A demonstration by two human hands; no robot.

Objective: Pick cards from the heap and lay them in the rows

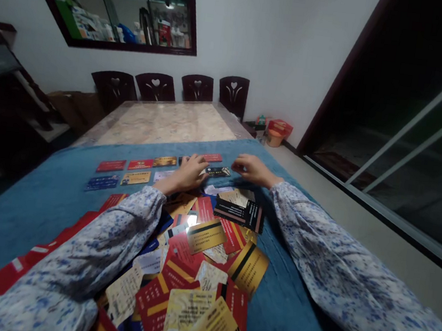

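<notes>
- First, locate the black card (217, 171): flat on the blue cloth (65, 189), between left hand (191, 172) and right hand (253, 169), at the right end of the nearer row of cards (136, 177).
- Note the long axis: roughly crosswise, running left to right along the gap between the two hands, with short ends toward the hands and long edges toward and away from the body.
- Treat the left hand as nearer: fingertips at the left short end, possibly in contact. Unable to confirm touch from this angle.
- Read the left hand as palm down, fingers bent, low over the row. Cannot tell a grip from a light rest, with the undersides of the fingers hidden.
- Read the right hand as curled, just beyond the right short end, with a narrow strip of cloth between. No card visible in the fingers; cannot tell a pinch from a loose curl.
- Judge the line from either hand as sideways, along the long axis; shorter from the left.
- Check clearance: red card (211, 157) just behind the far edge; loose pile of cards (186, 252) in front, toward the body.
</notes>
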